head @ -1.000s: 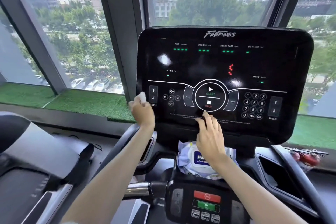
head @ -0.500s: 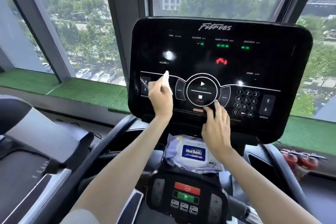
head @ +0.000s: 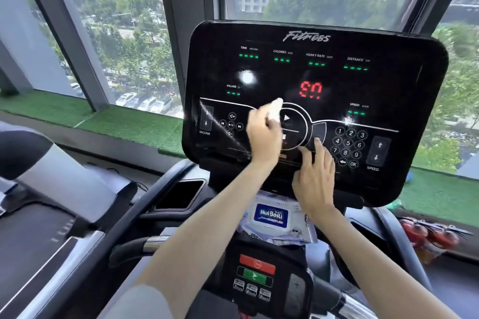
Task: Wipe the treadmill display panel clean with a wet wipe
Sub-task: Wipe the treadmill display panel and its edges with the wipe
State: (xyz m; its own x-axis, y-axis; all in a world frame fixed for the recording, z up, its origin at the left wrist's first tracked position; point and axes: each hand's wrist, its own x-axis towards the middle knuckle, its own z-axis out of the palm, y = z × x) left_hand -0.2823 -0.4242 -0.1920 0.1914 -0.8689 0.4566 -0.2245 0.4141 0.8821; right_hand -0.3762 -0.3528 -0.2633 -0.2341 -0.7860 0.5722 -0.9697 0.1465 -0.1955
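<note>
The glossy black treadmill display panel (head: 388, 33) stands in front of me with green readouts and red digits lit. My left hand (head: 261, 134) presses a folded white wet wipe (head: 275, 109) against the round start/stop button area in the panel's lower middle. My right hand (head: 315, 181) rests with fingers spread on the panel's lower edge, fingertips beside the number keypad (head: 348, 142). A wet streak shows on the glass near the incline buttons (head: 206, 119).
A wet wipe pack (head: 272, 217) with a blue label lies on the ledge below the panel. Lower down sits a small control console (head: 256, 274) with red and green buttons. Handrails run left and right. A second treadmill (head: 51, 189) stands at left; windows behind.
My left hand has swept the wipe rightward from the panel's left edge, past the incline and media buttons, onto the centre circle. The right hand stayed on the lower edge. The red digits changed.
</note>
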